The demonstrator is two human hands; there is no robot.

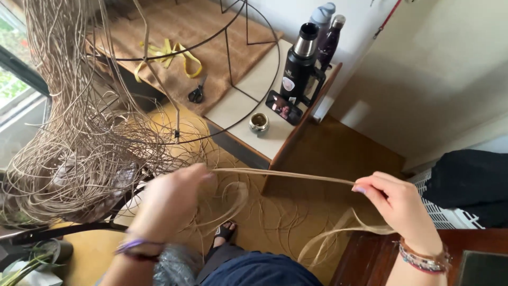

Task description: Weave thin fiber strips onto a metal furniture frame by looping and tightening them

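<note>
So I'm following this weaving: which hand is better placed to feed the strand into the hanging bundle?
Left, probably. The left hand pinches the flat strand right beside the hanging cane bundle on the wire frame. The right hand holds the strand's far end, well away from the bundle.

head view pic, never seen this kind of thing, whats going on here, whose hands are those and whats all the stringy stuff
The single picture comes from a camera worn on a person's head, looking down at their own two bare hands. The left hand and right hand pinch a long pale flat fibre strand stretched between them. At left hangs a tangled mass of thin beige strands on a black wire frame. The low white table carries a black flask, a phone, scissors and a yellow tape.
</note>
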